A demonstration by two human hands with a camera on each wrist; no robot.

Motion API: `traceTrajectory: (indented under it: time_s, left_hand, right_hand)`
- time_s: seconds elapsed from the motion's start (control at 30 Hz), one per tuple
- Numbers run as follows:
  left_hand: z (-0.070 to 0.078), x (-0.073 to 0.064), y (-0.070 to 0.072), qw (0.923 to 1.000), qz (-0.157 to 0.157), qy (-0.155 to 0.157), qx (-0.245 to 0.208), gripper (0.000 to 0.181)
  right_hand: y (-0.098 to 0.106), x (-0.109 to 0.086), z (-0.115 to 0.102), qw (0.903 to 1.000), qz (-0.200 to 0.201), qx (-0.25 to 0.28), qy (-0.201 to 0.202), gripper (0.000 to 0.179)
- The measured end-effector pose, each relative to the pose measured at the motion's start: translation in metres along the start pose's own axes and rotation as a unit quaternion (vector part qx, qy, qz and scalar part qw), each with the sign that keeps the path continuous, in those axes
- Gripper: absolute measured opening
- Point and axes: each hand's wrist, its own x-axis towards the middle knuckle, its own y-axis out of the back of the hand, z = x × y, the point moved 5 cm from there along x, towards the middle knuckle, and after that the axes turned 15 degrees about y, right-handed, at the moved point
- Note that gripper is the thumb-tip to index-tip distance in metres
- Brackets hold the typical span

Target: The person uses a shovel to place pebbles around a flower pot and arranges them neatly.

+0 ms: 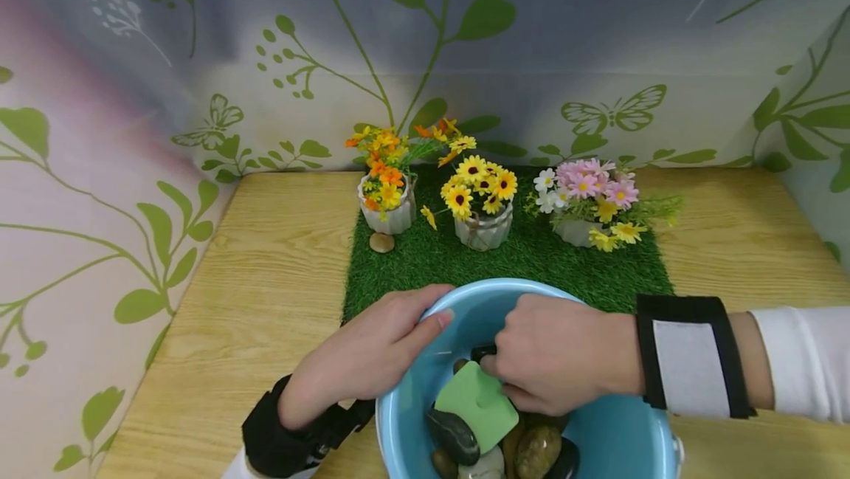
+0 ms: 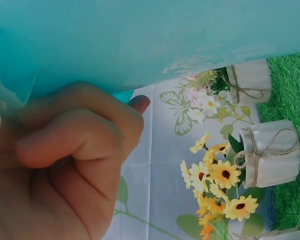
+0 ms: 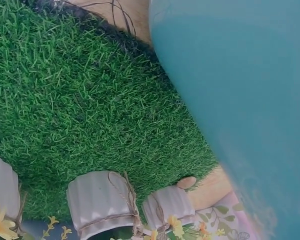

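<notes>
one pale stone [image 1: 381,243] is seen on the grass mat [image 1: 425,265], just beside the left flowerpot [image 1: 390,215], while several bucket stones [image 1: 538,451] are left in the near blue bucket [image 1: 505,285]; an early stage is judged. the left rim is gripped by the left hand [image 1: 372,342]; the right hand [image 1: 564,346] is held inside, fingers curled, whether around anything cannot be told. some stones are covered by a green piece [image 1: 465,398]; the middle flowerpot [image 1: 483,234] and right flowerpot [image 1: 576,232] are seen beyond.

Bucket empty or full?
Neither: stones and a green piece show low inside the bucket. How deep, cannot tell.
</notes>
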Motion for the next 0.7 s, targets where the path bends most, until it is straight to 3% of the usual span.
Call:
traceTrajectory:
  time_s: [0.3, 0.47, 0.7]
  left_hand:
    - [0.0, 0.0, 0.0, 1.0, -0.002, -0.002, -0.005, 0.039]
    - [0.0, 0.001, 0.0, 1.0, -0.001, -0.002, 0.001, 0.039]
    - [-0.001, 0.001, -0.001, 1.0, 0.001, 0.006, 0.002, 0.042]
  right_hand:
    - [0.002, 0.001, 0.001, 0.9994, -0.001, 0.027, -0.019, 0.015]
    - [0.007, -0.003, -0.001, 0.9958, 0.032, 0.083, -0.021, 0.018]
    - [0.018, -0.014, -0.005, 0.9893, 0.079, 0.121, 0.016, 0.03]
